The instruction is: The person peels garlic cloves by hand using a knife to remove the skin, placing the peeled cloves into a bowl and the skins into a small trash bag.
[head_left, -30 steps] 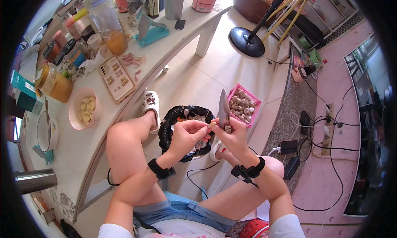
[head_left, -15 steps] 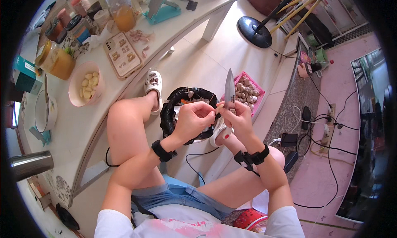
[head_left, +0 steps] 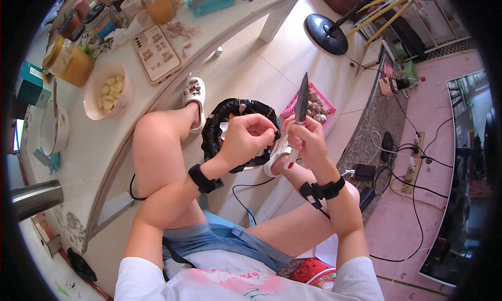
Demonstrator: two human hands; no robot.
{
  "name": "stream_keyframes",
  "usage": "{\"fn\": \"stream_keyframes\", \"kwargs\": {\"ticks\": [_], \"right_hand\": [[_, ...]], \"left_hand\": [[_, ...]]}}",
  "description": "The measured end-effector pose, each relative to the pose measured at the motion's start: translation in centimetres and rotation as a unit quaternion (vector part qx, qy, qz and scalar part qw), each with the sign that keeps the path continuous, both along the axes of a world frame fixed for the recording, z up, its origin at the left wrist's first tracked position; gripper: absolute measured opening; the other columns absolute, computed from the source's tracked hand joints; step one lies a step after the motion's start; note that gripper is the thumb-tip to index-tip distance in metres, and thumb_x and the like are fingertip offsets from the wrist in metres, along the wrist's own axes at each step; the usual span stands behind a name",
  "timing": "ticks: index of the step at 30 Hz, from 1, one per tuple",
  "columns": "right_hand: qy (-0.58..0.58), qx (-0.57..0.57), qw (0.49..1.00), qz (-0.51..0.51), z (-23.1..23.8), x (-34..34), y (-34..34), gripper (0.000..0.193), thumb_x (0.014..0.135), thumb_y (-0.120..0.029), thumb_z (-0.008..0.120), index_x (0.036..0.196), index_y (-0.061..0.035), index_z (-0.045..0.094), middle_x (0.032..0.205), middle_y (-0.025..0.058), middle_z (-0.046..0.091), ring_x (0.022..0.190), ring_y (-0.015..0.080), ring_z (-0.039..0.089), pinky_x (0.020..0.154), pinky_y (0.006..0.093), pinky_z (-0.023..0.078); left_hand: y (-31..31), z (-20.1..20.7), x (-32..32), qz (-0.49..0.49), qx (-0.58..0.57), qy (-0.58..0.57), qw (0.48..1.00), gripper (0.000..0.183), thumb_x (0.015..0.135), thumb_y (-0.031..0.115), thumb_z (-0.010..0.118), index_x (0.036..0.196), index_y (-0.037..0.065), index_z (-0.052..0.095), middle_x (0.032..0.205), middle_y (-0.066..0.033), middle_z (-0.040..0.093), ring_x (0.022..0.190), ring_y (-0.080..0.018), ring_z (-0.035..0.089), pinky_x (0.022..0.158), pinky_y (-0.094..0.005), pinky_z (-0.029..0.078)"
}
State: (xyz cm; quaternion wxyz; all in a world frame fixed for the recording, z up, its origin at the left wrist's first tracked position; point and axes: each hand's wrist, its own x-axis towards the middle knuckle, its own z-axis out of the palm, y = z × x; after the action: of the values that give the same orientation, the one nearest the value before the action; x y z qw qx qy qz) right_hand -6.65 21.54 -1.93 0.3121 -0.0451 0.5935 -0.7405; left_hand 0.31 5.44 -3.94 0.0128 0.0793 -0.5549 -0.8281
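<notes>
My right hand (head_left: 308, 136) grips a knife (head_left: 301, 99) by its white handle, blade pointing up and away from me. A small pale piece, perhaps a garlic clove, shows at its thumb and fingertips. Close by on the left, my left hand (head_left: 248, 141) is closed in a pinch; what it holds, if anything, is too small to make out. Below the left hand stands a bin lined with a black bag (head_left: 212, 136), with scraps inside. Behind the knife, a pink basket (head_left: 329, 94) holds garlic bulbs (head_left: 317, 106), partly covered by my right hand.
On the table at left, a pink bowl (head_left: 92, 106) holds peeled garlic cloves (head_left: 111, 91). Beside it lie a patterned board (head_left: 157, 55), garlic skins (head_left: 179, 30) and jars (head_left: 70, 65). A fan base (head_left: 325, 34) stands ahead; cables and a power strip (head_left: 414, 167) lie right.
My hands have drawn apart slightly, the right one shifting right with the knife, which now tilts more to the right. The view has shifted a little.
</notes>
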Motion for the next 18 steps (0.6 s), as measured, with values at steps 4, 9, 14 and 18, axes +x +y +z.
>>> {"fn": "stream_keyframes", "kwargs": {"ticks": [4, 9, 14, 18], "right_hand": [[-0.016, -0.023, 1.000, -0.015, -0.2, -0.5, 0.2, 0.010, 0.077, -0.003, 0.057, 0.085, 0.0031, 0.058, 0.069, 0.0056, 0.058, 0.045, 0.0036, 0.038, 0.041, 0.0182, 0.029], [-0.021, -0.020, 1.000, -0.004, -0.7, -0.3, 0.4, 0.013, 0.077, -0.002, 0.059, 0.090, 0.0026, 0.059, 0.063, 0.0013, 0.055, 0.044, 0.0032, 0.038, 0.041, 0.0177, 0.027], [0.029, 0.031, 0.999, -0.002, -0.9, 0.2, 0.0, 0.013, 0.077, -0.005, 0.063, 0.088, 0.0014, 0.062, 0.060, -0.0009, 0.054, 0.044, 0.0028, 0.039, 0.040, 0.0179, 0.027], [0.075, 0.077, 0.994, 0.002, -1.0, 0.3, -0.2, 0.012, 0.077, -0.008, 0.064, 0.086, 0.0007, 0.063, 0.062, -0.0004, 0.056, 0.044, 0.0026, 0.041, 0.039, 0.0175, 0.027]], "left_hand": [[-0.8, -0.1, -0.2, -0.011, -0.110, -0.002, 0.994, 0.006, 0.078, 0.001, 0.056, 0.080, -0.002, 0.061, 0.073, -0.0039, 0.062, 0.061, -0.0058, 0.057, 0.059, -0.0196, 0.047], [0.1, -0.4, 0.1, 0.005, -0.186, 0.046, 0.981, 0.008, 0.078, 0.006, 0.060, 0.078, -0.001, 0.064, 0.074, -0.0018, 0.062, 0.063, -0.0053, 0.057, 0.058, -0.0189, 0.046], [0.0, -0.3, 0.1, -0.004, -0.156, 0.027, 0.987, 0.011, 0.077, 0.008, 0.064, 0.083, -0.002, 0.066, 0.073, -0.0019, 0.062, 0.064, -0.0045, 0.057, 0.058, -0.0185, 0.046], [0.0, -0.6, 0.2, 0.003, -0.164, 0.028, 0.986, 0.012, 0.077, 0.008, 0.065, 0.083, -0.003, 0.066, 0.072, -0.0026, 0.063, 0.063, -0.0046, 0.058, 0.057, -0.0183, 0.047]]}}
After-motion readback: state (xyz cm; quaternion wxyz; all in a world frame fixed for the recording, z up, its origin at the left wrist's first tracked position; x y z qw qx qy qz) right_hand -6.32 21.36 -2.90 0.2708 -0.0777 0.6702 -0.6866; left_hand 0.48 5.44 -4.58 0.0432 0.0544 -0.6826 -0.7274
